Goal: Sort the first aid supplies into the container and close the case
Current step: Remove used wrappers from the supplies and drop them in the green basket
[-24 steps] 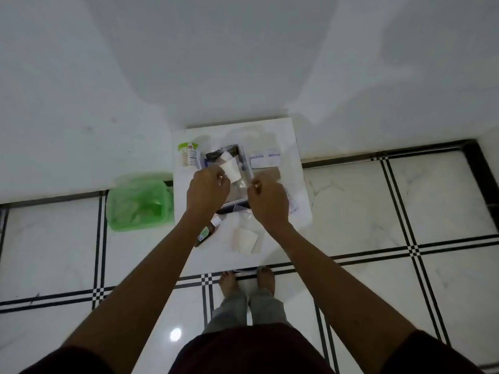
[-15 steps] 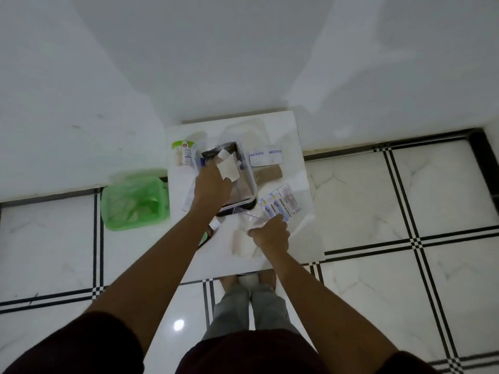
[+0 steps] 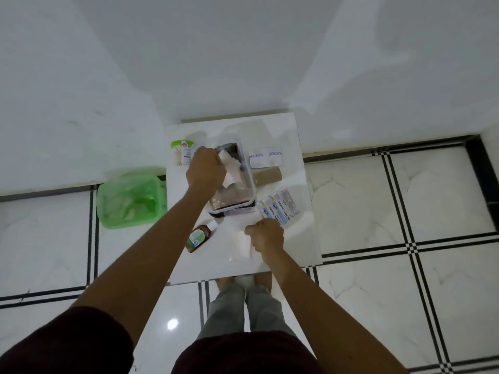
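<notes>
A clear plastic container (image 3: 249, 184) stands open on a small white table (image 3: 297, 238). My left hand (image 3: 205, 168) is closed on a white gauze pad (image 3: 231, 170) held over the container. My right hand (image 3: 266, 234) rests lower down on a clear packet with white pads (image 3: 239, 242), fingers curled on it. A brown antiseptic bottle (image 3: 199, 237) lies left of that packet. Bandage packets (image 3: 280, 209) lie right of the container. A blister strip (image 3: 265, 157) and a tan bandage roll (image 3: 268, 176) sit at the upper right. A cotton swab pack (image 3: 182, 153) is at the upper left.
A green plastic bin (image 3: 131, 202) stands on the tiled floor left of the table. A white wall rises behind the table. My feet (image 3: 243, 282) are at the table's near edge.
My left hand carried the gauze pad a little further back over the container. My right hand dropped away from the container onto the packet near the table's front.
</notes>
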Demonstrator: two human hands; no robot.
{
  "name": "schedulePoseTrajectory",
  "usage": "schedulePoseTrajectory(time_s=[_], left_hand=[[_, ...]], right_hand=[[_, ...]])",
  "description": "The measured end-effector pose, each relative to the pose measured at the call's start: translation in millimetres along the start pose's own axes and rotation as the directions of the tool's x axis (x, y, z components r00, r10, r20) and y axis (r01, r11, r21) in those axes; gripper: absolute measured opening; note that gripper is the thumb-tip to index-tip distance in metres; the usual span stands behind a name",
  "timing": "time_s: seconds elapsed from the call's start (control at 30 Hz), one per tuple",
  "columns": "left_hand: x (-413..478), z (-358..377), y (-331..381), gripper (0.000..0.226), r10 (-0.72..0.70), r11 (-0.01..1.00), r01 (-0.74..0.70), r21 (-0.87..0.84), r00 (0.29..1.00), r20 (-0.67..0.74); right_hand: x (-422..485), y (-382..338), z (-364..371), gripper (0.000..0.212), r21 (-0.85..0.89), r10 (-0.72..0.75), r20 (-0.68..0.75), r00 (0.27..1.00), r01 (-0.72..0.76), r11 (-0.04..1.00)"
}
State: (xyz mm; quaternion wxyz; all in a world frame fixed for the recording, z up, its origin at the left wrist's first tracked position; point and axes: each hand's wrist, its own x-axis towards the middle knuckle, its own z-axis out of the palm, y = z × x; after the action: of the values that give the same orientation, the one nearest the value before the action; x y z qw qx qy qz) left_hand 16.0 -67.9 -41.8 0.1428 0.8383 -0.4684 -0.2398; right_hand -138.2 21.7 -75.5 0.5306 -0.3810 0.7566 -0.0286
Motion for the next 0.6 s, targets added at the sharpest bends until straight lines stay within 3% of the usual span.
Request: schedulePoseTrajectory(time_s=[0.13,0.23,0.4,0.53,0.6], left_hand=[[-14,-38,-8,0.012,-0.053,0.972,0.029,-0.233,0.994,-0.097],[-39,-71,-22,0.015,-0.181,0.886,0.116,-0.449,0.978,-0.105],[-72,-114,-64,0.008,-0.442,0.562,0.202,-0.802,0.893,-0.084],[-78,-137,-108,0.037,-0.591,0.288,0.208,-0.935,0.806,-0.003],[-75,-146,-136,0.037,-0.644,0.175,0.196,-0.965,0.764,0.039]], right_hand=[[-30,-17,-20,0.018,0.131,-0.041,0.140,0.989,0.023,0.991],[-60,-37,-32,0.015,0.234,-0.127,0.248,0.960,0.068,0.970],[-92,-86,-18,0.010,0.309,-0.272,0.333,0.903,0.168,0.936],[-92,-120,21,0.013,0.324,-0.281,0.354,0.892,0.165,0.932],[-89,-139,50,0.013,0.318,-0.289,0.361,0.887,0.174,0.932]])
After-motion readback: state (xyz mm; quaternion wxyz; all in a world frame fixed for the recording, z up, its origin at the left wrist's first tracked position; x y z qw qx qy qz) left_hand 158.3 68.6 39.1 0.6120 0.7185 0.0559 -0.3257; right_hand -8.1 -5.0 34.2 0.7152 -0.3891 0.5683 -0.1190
